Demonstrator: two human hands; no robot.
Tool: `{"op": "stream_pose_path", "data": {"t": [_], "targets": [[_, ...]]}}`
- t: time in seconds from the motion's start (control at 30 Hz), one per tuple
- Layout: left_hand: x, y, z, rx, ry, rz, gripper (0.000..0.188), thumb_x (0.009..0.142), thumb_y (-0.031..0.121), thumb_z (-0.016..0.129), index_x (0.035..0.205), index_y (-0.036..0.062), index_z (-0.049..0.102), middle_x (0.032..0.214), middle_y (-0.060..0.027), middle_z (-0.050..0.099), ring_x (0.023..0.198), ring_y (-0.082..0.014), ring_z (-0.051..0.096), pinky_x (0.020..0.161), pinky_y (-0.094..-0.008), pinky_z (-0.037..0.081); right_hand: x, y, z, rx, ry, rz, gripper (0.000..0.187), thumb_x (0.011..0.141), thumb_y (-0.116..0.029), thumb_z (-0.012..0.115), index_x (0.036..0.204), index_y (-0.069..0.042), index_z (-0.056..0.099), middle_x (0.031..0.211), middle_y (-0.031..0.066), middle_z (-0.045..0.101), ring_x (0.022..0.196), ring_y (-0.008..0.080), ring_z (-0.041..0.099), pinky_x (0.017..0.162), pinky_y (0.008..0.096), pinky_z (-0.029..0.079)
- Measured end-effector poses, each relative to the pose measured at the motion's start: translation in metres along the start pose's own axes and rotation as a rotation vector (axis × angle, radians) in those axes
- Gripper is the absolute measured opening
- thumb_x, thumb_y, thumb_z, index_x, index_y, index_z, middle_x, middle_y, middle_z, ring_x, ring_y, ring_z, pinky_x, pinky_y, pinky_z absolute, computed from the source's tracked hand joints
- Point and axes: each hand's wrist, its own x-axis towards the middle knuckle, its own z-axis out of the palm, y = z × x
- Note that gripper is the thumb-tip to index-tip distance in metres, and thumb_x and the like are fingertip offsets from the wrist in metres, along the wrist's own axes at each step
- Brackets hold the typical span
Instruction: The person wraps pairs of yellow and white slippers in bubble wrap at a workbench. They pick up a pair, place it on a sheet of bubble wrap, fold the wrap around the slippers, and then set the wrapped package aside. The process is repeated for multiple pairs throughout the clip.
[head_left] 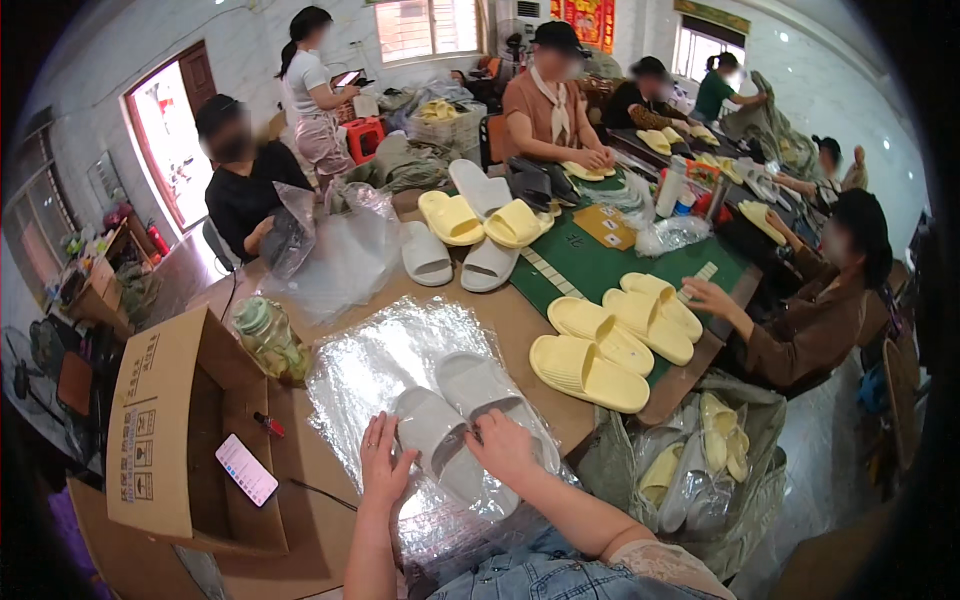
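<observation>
A pair of grey slide slippers, the left slipper (425,420) and the right slipper (466,372), lies on a stack of shiny clear plastic bags (350,375) in front of me. Clear film covers the near parts of the pair. Beside the left slipper's outer edge is my left hand (384,460), fingers stretched and thumb apart, resting on the plastic. My right hand (503,448) reaches over the pair, its bent fingers gripping the slippers at the straps; the fingertips are partly hidden.
An open cardboard box (160,440), a phone (246,470) and a lidded jar (270,340) are at left. Yellow slippers (590,372) sit at right, more grey and yellow ones (485,225) ahead. A sack of slippers (690,470) stands at lower right. Several people work around the tables.
</observation>
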Motion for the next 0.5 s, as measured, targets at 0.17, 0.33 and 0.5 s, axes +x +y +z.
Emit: {"op": "stream_pose_path", "data": {"t": [0.17, 0.33, 0.5], "targets": [[0.001, -0.003, 0.006, -0.089, 0.0, -0.048, 0.061, 0.088, 0.023, 0.069, 0.144, 0.006, 0.052, 0.154, -0.022, 0.041, 0.145, -0.041, 0.034, 0.12, -0.0495, 0.027, 0.018, 0.013, 0.003, 0.122, -0.091, 0.016, 0.029, 0.083, -0.032, 0.071, 0.091, -0.005, 0.064, 0.095, 0.015, 0.064, 0.09, 0.0355, 0.066, 0.078, 0.0479, 0.054], [-0.007, -0.016, 0.013, -0.439, 0.174, -0.106, 0.054, 0.095, 0.004, 0.051, 0.148, 0.0032, 0.043, 0.164, -0.0146, 0.019, 0.15, -0.0305, 0.025, 0.118, -0.0483, 0.034, 0.034, 0.035, 0.011, 0.257, 0.049, -0.055, 0.026, 0.078, -0.026, 0.07, 0.087, -0.003, 0.061, 0.089, 0.0181, 0.064, 0.088, 0.0377, 0.065, 0.076, 0.049, 0.052], [-0.003, -0.012, 0.012, -0.355, 0.261, -0.186, 0.047, 0.102, 0.016, 0.048, 0.147, -0.0003, 0.043, 0.158, -0.0185, 0.032, 0.148, -0.0337, 0.029, 0.121, -0.0454, 0.027, 0.021, 0.035, -0.092, 0.316, 0.132, -0.018, 0.025, 0.074, -0.02, 0.072, 0.088, -0.003, 0.061, 0.086, 0.0184, 0.064, 0.084, 0.0392, 0.064, 0.075, 0.0486, 0.052]]}}
